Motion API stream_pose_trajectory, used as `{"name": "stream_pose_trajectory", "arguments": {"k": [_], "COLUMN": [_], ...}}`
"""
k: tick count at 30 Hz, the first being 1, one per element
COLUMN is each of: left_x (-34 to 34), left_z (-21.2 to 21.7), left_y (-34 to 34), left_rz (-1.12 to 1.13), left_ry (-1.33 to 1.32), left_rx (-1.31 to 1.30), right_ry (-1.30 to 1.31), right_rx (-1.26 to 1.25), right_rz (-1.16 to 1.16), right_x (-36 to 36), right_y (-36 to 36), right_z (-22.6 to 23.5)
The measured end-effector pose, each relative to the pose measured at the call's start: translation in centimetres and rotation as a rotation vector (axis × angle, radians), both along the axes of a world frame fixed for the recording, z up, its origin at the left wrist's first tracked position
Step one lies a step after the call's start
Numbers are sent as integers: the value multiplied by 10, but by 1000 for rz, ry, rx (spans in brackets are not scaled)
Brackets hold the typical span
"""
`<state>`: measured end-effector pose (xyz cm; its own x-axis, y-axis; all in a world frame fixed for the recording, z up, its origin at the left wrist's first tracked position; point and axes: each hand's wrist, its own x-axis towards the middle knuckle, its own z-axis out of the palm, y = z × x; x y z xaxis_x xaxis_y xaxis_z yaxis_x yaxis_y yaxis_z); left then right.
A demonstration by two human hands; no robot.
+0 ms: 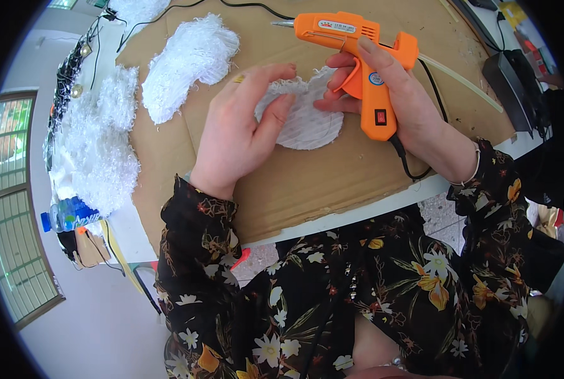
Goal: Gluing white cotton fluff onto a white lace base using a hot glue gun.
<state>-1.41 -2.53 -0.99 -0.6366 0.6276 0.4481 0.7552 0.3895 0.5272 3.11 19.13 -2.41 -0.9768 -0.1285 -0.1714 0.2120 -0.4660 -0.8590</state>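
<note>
My right hand (399, 101) grips an orange hot glue gun (361, 57) by its handle, nozzle pointing left, a pale glue stick sticking out at its back. My left hand (244, 126) lies flat with its fingers pressing on a white round fabric piece (310, 123) with a fringed edge. That piece rests on a brown cardboard sheet (307, 180) covering the table. The fingertips of my right hand also touch the piece's right side.
A white fluffy fringed piece (190, 63) lies on the cardboard at the upper left, and a bigger pile of white fluff (99, 145) sits further left. A plastic bottle (67, 216) lies by the table's left edge. Black cables and a black box (516, 79) are at the right.
</note>
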Motion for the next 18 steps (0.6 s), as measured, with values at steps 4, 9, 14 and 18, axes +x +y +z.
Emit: {"name": "stream_pose_trajectory", "arguments": {"k": [4,9,14,18], "left_x": [0,2,0,-3], "left_z": [1,-1,0,0], "left_y": [5,11,6,7], "left_rz": [-113,-139,-122,-63], "left_ry": [76,98,98,19], "left_rx": [-140,-166,-171,-127], "right_ry": [-16,9,96,109], "right_rx": [7,-4,-43,68], "right_rz": [-47,-71,-103,-161], "right_x": [1,0,-1,0], "right_y": [-3,-1,16,34], "right_z": [3,3,20,19]}}
